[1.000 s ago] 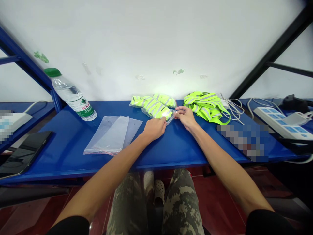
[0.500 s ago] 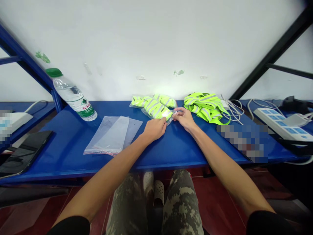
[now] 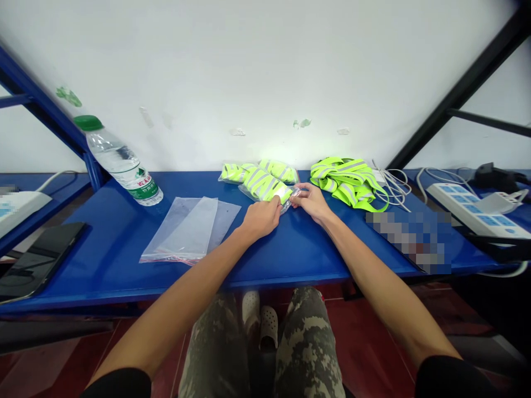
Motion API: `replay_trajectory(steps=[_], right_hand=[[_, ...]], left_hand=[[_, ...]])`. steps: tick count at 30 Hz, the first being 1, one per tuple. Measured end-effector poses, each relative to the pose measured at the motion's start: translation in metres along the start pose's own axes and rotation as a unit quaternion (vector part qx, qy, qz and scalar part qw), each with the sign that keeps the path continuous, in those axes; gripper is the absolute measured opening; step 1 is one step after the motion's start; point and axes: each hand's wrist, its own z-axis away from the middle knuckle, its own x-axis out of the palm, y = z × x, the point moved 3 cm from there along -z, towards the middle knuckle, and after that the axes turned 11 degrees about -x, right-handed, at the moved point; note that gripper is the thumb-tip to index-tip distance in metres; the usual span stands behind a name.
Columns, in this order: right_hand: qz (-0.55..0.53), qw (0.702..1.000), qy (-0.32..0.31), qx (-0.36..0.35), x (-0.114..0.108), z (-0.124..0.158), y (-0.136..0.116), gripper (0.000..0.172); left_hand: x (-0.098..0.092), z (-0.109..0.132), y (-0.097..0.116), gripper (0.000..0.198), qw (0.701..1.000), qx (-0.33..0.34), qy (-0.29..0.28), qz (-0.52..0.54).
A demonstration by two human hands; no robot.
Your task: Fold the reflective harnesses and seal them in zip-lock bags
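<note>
A clear plastic bag with a folded yellow-green reflective strap (image 3: 262, 183) inside lies at the middle of the table. My left hand (image 3: 262, 216) pinches the near edge of this bag. At the bag's right end, my right hand (image 3: 311, 201) grips the crumpled clear plastic between thumb and fingers. Behind it rest other bagged straps (image 3: 279, 169), partly covered by the front one. To the right of my right hand sits a loose heap of yellow-green reflective straps (image 3: 348, 181). Flat clear zip bags (image 3: 186, 229) lie left of my left hand.
A water bottle (image 3: 122, 166) with a green cap stands at the back left, and a dark phone (image 3: 39, 257) lies at the far left. White cables (image 3: 396, 185) and a power strip (image 3: 477, 210) are on the right. A white wall (image 3: 265, 72) rises behind the blue table (image 3: 286, 260).
The view has shifted very slightly. Both hands stay on the same bag, with only a small movement of the fingers at its right end.
</note>
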Motion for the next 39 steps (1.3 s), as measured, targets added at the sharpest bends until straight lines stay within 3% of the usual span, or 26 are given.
replay_trajectory(steps=[5,10,16,20,24,29,31,33,36,39], right_hand=[[0.039,0.997,-0.059,-0.025,0.003,0.002,-0.002,0.058],[0.047,0.997,-0.057,-0.038,0.004,0.003,0.000,0.058],[0.063,0.995,-0.078,-0.027,0.011,0.009,-0.005,0.081],[0.077,0.989,-0.105,-0.064,0.015,0.010,-0.005,0.085],[0.071,0.990,-0.092,-0.078,0.013,0.008,-0.001,0.082],[0.015,0.999,-0.031,-0.032,0.011,0.010,0.001,0.094],[-0.014,1.000,-0.017,-0.012,0.012,0.011,0.000,0.087],[-0.021,0.999,-0.039,-0.007,0.015,0.011,-0.001,0.064],[0.027,0.995,-0.089,-0.037,0.018,0.011,-0.002,0.030],[0.081,0.988,-0.105,-0.075,0.019,0.009,-0.001,0.017]], left_hand=[[-0.001,0.000,0.000,0.028,1.000,-0.002,-0.007,0.019],[-0.002,-0.002,-0.003,0.027,0.999,-0.003,0.003,0.046],[-0.003,-0.006,-0.011,0.019,0.995,-0.033,0.055,0.081],[0.000,-0.008,-0.013,0.017,0.993,-0.024,0.057,0.099],[0.002,-0.008,-0.013,0.017,0.992,0.000,0.060,0.108],[0.004,-0.007,-0.012,0.017,0.992,0.017,0.045,0.116],[0.005,-0.008,-0.013,0.016,0.992,0.001,0.042,0.120],[0.006,-0.008,-0.012,0.016,0.992,-0.014,0.041,0.119],[0.008,-0.008,-0.010,0.016,0.993,-0.026,0.041,0.109],[0.010,-0.009,-0.006,0.017,0.994,-0.044,0.038,0.090]])
